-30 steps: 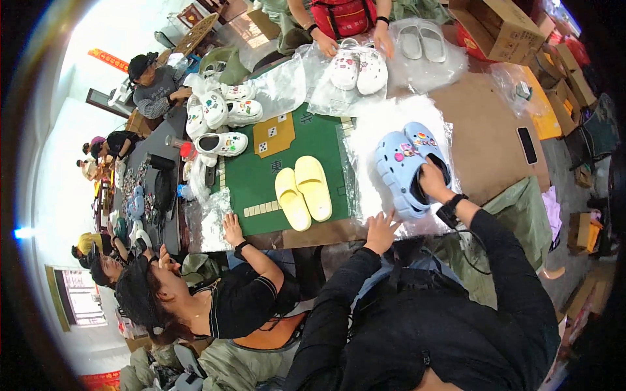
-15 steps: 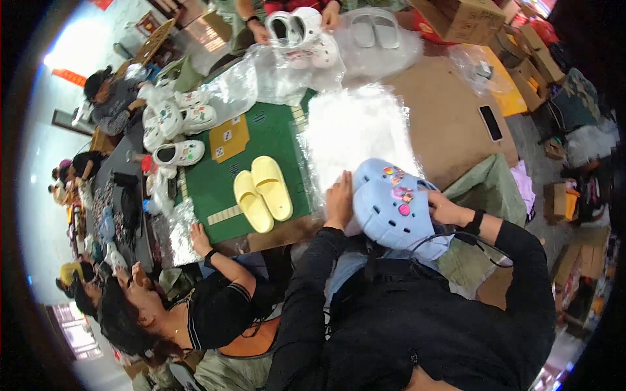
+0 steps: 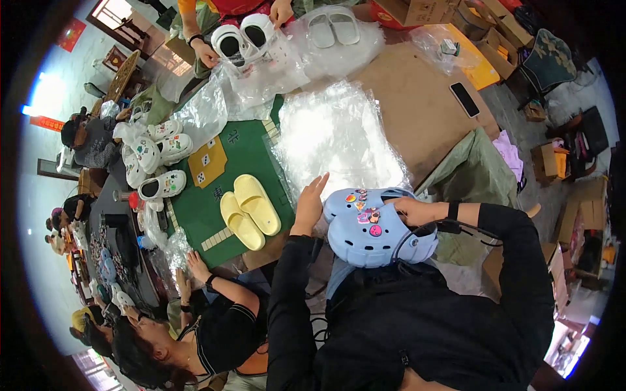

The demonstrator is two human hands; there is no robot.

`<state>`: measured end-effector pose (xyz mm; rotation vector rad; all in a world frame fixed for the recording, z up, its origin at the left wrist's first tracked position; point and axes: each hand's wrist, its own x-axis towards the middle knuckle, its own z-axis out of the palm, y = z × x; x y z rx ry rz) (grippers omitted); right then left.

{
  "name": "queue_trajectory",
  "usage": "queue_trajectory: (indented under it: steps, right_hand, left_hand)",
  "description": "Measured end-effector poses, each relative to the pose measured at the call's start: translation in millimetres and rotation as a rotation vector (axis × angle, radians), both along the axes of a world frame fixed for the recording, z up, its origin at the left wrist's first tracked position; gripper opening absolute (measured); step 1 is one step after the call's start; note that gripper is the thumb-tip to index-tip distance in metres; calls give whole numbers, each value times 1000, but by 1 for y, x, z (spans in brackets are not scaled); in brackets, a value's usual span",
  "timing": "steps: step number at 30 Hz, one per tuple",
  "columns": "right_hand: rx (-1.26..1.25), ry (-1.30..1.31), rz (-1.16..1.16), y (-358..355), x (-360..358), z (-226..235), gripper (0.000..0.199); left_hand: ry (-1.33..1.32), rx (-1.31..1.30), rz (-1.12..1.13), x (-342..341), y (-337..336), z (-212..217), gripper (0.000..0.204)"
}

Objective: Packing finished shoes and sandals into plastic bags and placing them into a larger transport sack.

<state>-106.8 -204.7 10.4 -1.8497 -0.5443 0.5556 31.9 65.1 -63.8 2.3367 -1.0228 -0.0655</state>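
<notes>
Light blue clogs (image 3: 355, 244) with colourful charms, seemingly a pair held together, are just in front of my body at the table's near edge. My right hand (image 3: 417, 212) grips them at the foot opening, its fingers partly hidden inside. To their left, my left hand (image 3: 312, 205) has its fingers stretched out and holds nothing, close to the clogs' toes. It lies by the near edge of a stack of clear plastic bags (image 3: 339, 133), which shines brightly under the light. Yellow slides (image 3: 255, 201) rest left of the stack on a green mat (image 3: 203, 229).
Across the table, a person's hands hold bagged white clogs (image 3: 244, 42); pale slides (image 3: 334, 29) lie beside them. More white clogs (image 3: 171, 148) stand at the left. A co-worker's hand (image 3: 197, 266) touches plastic nearby. A phone (image 3: 464, 100) lies at the right; a cable hangs by my right wrist.
The view has shifted, so the table appears further left. The clogs have turned to lie more level in my right hand. My left hand has lifted slightly off the bags beside them.
</notes>
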Motion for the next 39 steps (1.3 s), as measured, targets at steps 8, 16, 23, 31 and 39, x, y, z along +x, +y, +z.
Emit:
queue_trajectory:
  steps: [8, 16, 23, 31, 39]
  right_hand:
    - [-344, -186, -304, -2, -14, -15, 16]
    - [-324, -364, -252, -1, -18, -25, 18]
    - [-572, -215, -368, 8, -21, -38, 18]
    - [-807, -490, -609, 33, -14, -33, 15]
    - [-766, -593, -550, 42, 7, -35, 24]
  left_hand:
    - [-44, -91, 117, -15, -11, 27, 34]
    - [123, -28, 144, -19, -47, 42, 31]
    - [-31, 317, -33, -33, -46, 46, 40]
    - [-417, 296, 110, -61, -73, 67, 53]
    - [-242, 193, -100, -67, -80, 76, 48]
